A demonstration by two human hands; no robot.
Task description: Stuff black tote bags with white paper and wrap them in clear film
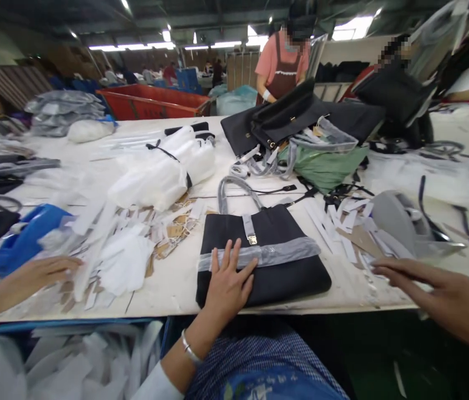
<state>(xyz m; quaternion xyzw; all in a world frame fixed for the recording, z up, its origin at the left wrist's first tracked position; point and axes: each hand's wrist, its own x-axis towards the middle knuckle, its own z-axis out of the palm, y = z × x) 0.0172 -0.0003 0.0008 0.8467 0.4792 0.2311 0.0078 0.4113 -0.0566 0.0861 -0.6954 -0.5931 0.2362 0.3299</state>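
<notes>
A black tote bag [284, 278] lies flat on the white table [176, 289] right in front of me. It has a grey wrapped band [288, 253] across it and grey wrapped handles [234, 191] pointing away. My left hand [228, 280], with a bangle on the wrist, lies flat on the bag's near left part, fingers spread and holding nothing. My right hand [438, 294] is stretched out open at the table's near right edge. Its fingertips are beside loose white paper strips [351, 228], and it holds nothing.
Another person's hand [38, 272] reaches in from the left by paper scraps and a blue bag [21, 239]. White wrapped bundles [163, 172] lie mid-table. Black bags [288, 116] and a green one [326, 164] lie farther back, where a person in a pink shirt [282, 61] works. A grey bag [401, 222] lies right.
</notes>
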